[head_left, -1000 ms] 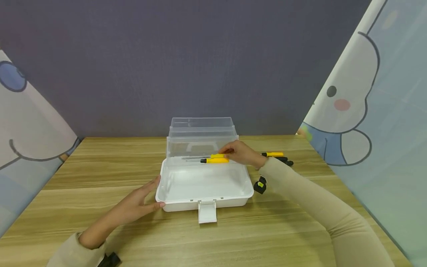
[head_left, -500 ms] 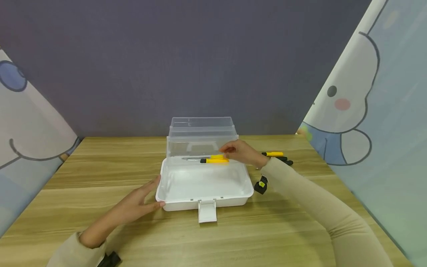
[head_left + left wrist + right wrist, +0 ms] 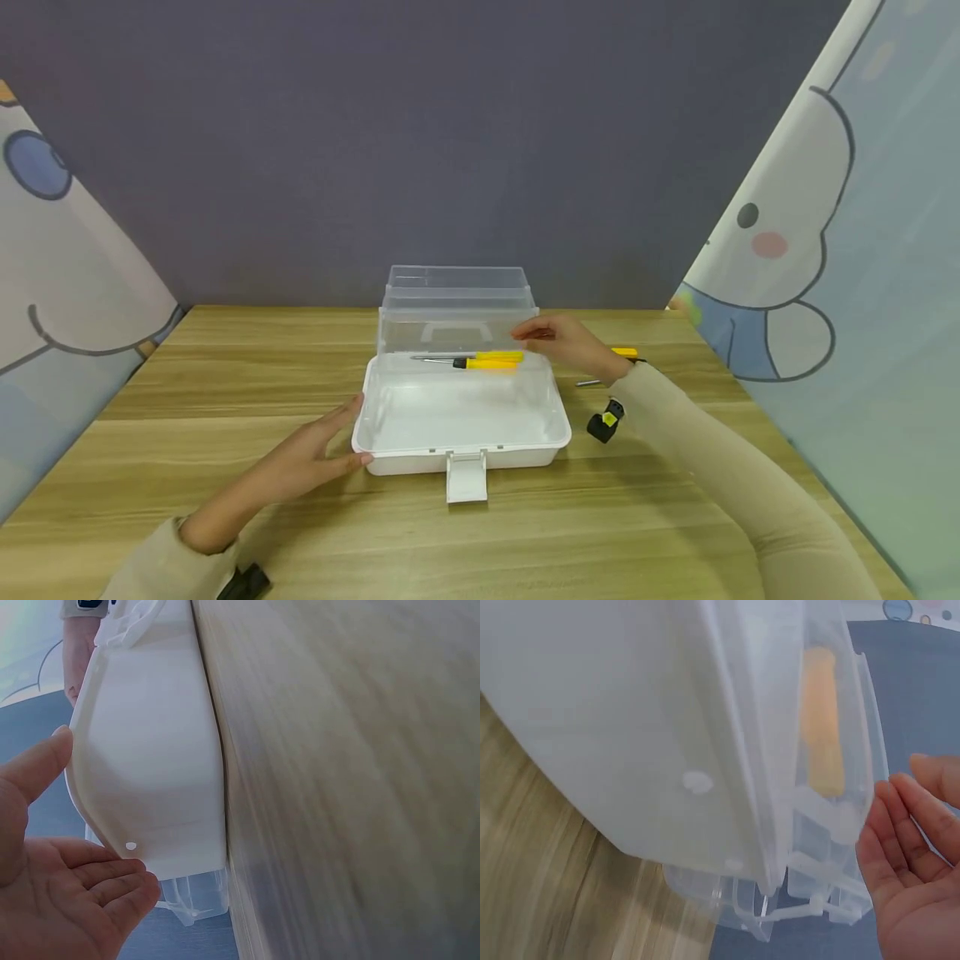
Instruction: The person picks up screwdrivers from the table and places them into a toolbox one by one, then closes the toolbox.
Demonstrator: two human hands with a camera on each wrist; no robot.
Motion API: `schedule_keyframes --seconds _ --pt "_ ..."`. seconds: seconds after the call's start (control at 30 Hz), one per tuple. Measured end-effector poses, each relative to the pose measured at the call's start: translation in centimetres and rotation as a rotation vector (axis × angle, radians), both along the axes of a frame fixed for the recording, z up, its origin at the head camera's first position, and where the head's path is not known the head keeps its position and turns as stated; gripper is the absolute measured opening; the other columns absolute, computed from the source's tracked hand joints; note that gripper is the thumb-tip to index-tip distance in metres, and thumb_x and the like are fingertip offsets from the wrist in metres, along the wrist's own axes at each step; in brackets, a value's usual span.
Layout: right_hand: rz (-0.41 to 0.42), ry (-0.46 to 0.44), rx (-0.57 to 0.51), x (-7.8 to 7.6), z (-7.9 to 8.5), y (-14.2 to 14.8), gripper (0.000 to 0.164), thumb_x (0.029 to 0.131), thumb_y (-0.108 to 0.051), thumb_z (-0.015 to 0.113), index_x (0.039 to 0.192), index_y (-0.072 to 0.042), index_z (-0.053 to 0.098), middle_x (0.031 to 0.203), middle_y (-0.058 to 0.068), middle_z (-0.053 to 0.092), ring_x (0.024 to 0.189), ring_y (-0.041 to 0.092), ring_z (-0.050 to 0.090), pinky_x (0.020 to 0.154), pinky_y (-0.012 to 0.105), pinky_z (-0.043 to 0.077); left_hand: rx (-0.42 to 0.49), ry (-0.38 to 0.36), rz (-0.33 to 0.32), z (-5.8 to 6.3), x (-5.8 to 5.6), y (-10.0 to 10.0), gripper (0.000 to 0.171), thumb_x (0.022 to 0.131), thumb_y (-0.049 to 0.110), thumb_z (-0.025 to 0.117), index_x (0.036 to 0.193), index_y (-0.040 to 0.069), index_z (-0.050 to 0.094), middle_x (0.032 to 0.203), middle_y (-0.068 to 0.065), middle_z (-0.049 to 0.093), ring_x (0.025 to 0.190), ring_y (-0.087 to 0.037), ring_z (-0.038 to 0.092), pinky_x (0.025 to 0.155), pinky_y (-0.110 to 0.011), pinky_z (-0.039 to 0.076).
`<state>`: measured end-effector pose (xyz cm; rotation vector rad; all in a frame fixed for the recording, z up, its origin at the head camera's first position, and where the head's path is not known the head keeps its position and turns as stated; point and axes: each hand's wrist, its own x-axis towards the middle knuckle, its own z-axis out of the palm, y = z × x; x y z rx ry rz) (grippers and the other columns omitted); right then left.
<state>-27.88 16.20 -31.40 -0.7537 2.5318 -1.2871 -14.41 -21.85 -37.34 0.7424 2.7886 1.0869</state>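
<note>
The white toolbox lies open, its clear lid tilted back. Two screwdrivers with yellow handles lie side by side along its rear; through the translucent wall in the right wrist view a yellow handle shows. My right hand hovers beside the handle ends, fingers loosely bent and nothing between them. With thumb and fingers spread, my left hand touches the left side of the box; the left wrist view shows those fingers fairly straight against its corner.
Right of the box, partly behind my right wrist, lie a yellow-handled tool and a metal shaft. A white latch hangs at the box's front. A dark wall rises behind the wooden table.
My right hand has let go of the rear screwdriver and drawn back to the right. Both screwdrivers stay at the rear of the box. The left hand has kept its place.
</note>
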Motion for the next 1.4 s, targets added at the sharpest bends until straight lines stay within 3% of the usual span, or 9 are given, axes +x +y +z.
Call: schedule_keyframes --seconds 0.23,0.5,0.7,0.9,1.17,1.4 --pt "0.013 0.026 -0.05 0.5 -0.1 1.1 0.03 0.093 -0.011 0.06 0.119 0.004 0.061 0.12 0.02 0.061 0.104 0.028 0.061 0.087 0.031 0.052 0.008 -0.01 0.004 0.1 0.1 0.1 0.085 0.088 0.043 0.063 0.145 -0.007 0.024 0.149 -0.026 0.027 0.135 -0.044 0.027 0.104 -0.058 0.025" --pt "-0.043 0.004 -0.072 0.9 0.1 2.0 0.031 0.093 -0.016 0.061 0.12 0.0 0.062 0.122 0.018 0.06 0.103 0.025 0.061 0.086 0.035 0.053 0.006 -0.003 0.004 0.0 0.0 0.0 0.084 0.088 0.043 0.063 0.145 -0.006 0.024 0.149 -0.026 0.027 0.135 -0.044 0.027 0.104 -0.059 0.026" --pt "-0.064 0.026 -0.066 1.3 0.1 2.8 0.029 0.091 -0.013 0.063 0.116 0.001 0.063 0.117 0.019 0.063 0.101 0.03 0.061 0.072 0.024 0.053 0.009 -0.01 0.002 0.0 0.0 0.0 0.084 0.089 0.042 0.063 0.145 -0.007 0.024 0.149 -0.027 0.026 0.135 -0.045 0.027 0.104 -0.06 0.026" --pt "-0.07 0.021 -0.093 1.8 -0.4 3.9 0.028 0.091 -0.005 0.061 0.118 0.004 0.061 0.117 0.024 0.06 0.104 0.039 0.058 0.081 0.032 0.054 0.008 -0.011 -0.002 -0.1 -0.1 0.0 0.085 0.089 0.042 0.063 0.145 -0.007 0.023 0.149 -0.027 0.026 0.135 -0.044 0.026 0.104 -0.06 0.025" --pt "-0.066 0.003 -0.169 2.5 -0.8 4.7 0.028 0.091 -0.004 0.06 0.118 0.004 0.061 0.119 0.025 0.059 0.098 0.013 0.063 0.083 0.027 0.053 -0.006 0.001 0.005 0.0 0.0 0.0 0.084 0.089 0.042 0.063 0.145 -0.007 0.024 0.149 -0.027 0.026 0.135 -0.044 0.027 0.104 -0.059 0.026" --pt "-0.056 -0.029 -0.189 3.2 -1.3 5.5 0.035 0.091 -0.014 0.063 0.119 0.007 0.059 0.12 0.024 0.059 0.098 0.012 0.063 0.082 0.027 0.054 -0.011 0.003 0.008 0.3 0.0 0.1 0.085 0.088 0.043 0.063 0.145 -0.007 0.025 0.149 -0.026 0.026 0.136 -0.043 0.027 0.104 -0.058 0.025"
